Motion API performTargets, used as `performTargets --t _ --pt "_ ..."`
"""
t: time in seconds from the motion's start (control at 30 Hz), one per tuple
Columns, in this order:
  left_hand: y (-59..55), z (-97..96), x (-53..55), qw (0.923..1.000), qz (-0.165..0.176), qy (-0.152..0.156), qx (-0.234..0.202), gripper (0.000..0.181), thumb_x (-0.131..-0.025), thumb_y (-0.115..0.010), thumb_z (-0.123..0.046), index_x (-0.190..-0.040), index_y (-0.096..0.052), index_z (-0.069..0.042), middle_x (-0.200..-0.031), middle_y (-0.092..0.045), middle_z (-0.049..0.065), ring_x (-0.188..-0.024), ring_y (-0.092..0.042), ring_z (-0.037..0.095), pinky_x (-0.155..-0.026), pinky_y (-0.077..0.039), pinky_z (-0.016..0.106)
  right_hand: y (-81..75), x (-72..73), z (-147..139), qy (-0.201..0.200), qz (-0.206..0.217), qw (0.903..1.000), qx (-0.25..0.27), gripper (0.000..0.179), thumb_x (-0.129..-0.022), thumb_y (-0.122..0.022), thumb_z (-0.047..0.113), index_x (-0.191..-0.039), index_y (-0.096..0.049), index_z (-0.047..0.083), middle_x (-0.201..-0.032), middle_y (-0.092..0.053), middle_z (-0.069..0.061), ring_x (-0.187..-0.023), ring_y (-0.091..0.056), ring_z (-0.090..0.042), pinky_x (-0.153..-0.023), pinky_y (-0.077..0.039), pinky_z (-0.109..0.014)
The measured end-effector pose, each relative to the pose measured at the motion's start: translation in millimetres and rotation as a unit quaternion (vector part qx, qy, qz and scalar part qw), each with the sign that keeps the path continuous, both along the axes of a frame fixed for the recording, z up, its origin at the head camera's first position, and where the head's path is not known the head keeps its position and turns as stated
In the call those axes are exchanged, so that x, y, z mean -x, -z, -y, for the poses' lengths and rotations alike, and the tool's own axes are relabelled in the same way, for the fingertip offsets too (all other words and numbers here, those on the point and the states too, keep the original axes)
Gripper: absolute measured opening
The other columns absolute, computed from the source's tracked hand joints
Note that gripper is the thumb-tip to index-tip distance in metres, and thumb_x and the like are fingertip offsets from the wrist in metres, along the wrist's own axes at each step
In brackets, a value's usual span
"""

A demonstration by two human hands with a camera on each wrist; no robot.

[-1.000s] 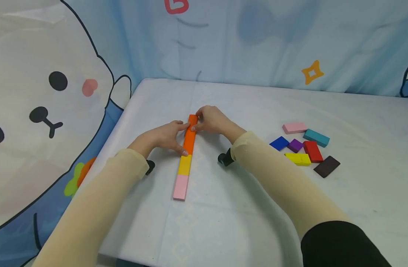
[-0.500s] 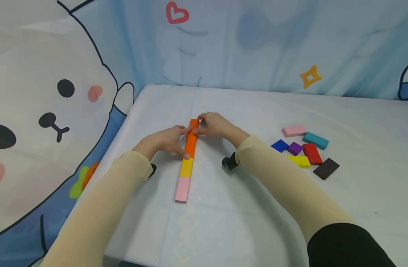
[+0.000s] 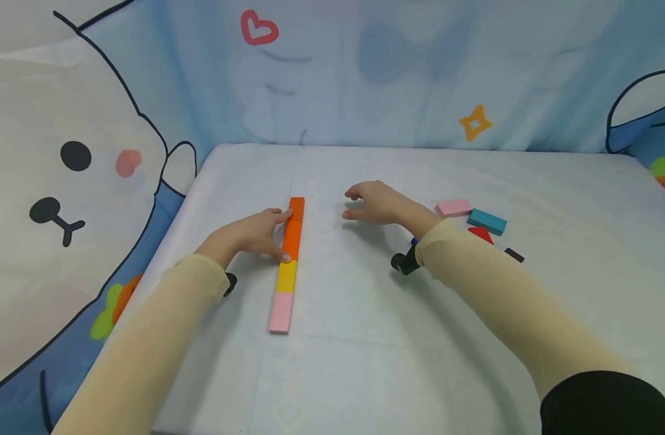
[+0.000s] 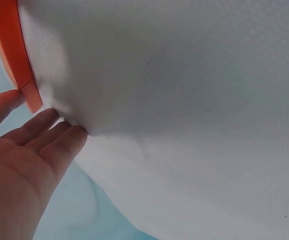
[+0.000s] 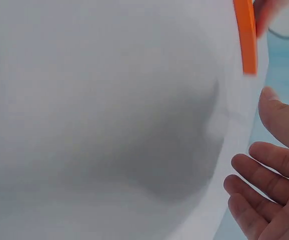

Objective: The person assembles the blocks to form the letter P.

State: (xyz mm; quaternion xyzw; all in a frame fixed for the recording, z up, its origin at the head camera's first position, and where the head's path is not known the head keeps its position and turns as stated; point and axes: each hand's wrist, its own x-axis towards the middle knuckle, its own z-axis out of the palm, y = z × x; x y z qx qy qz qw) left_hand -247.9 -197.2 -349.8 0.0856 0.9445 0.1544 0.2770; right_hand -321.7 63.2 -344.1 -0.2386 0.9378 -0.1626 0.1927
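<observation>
I keep my left hand [image 3: 251,234] flat, fingers straight against the orange blocks [image 3: 293,229] mid-frame, steadying the row; my right hand [image 3: 377,203] hovers open, holding nothing.

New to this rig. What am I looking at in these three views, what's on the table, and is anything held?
No robot here: a person works with two bare hands and wears three cameras. The wide picture comes from the head camera, looking down at a table under a white cloth. The two close-ups come from cameras on each wrist.

On the cloth lies a row of blocks set end to end: pink nearest, then yellow, then orange. The left hand rests against the orange part with straight fingers. The right hand hovers open to the right of the row and holds nothing.

Further right lie loose blocks, partly hidden by the right arm: a pink block, a teal block and a red block show.

Nothing is gripped.
</observation>
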Motion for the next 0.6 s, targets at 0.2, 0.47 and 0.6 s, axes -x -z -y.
performTargets --t 0.2,0.47,0.6 --pt "1.3 0.8 -2.6 1.0 -0.001 0.006 -0.005 0.101 -0.089 -0.079 -0.038 -0.166 -0.015 -0.019 -0.173 -0.013 0.014 -0.157 -0.022 0.037 -0.125 -0.028 0.059 -0.1 4.1 -50.3 0.018 -0.037 0.9991 -0.007 0.062 -0.1 -0.065 0.032 -0.148 -0.048 -0.003 -0.148 -0.054 -0.024 -0.14 -0.048 -0.04 -0.119 -0.039 -0.055" --pt "2.4 1.4 -3.6 0.9999 -0.002 0.006 -0.012 0.101 -0.09 -0.079 -0.038 -0.166 -0.014 -0.019 -0.173 -0.011 0.015 -0.157 -0.021 0.038 -0.125 -0.027 0.059 -7.2 -3.9 -107.1 0.093 -0.045 0.9941 -0.035 0.061 -0.102 -0.061 0.032 -0.147 -0.046 -0.006 -0.147 -0.051 -0.03 -0.136 -0.047 -0.047 -0.116 -0.04 -0.061" --pt "1.4 1.3 -3.6 0.9999 -0.003 0.008 -0.013 0.101 -0.09 -0.078 -0.037 -0.166 -0.015 -0.018 -0.172 -0.012 0.016 -0.157 -0.022 0.038 -0.125 -0.027 0.059 -6.8 -9.1 -130.9 0.135 -0.048 0.9882 -0.053 0.064 -0.102 -0.061 0.034 -0.148 -0.044 -0.007 -0.147 -0.049 -0.032 -0.133 -0.048 -0.049 -0.112 -0.043 -0.062"
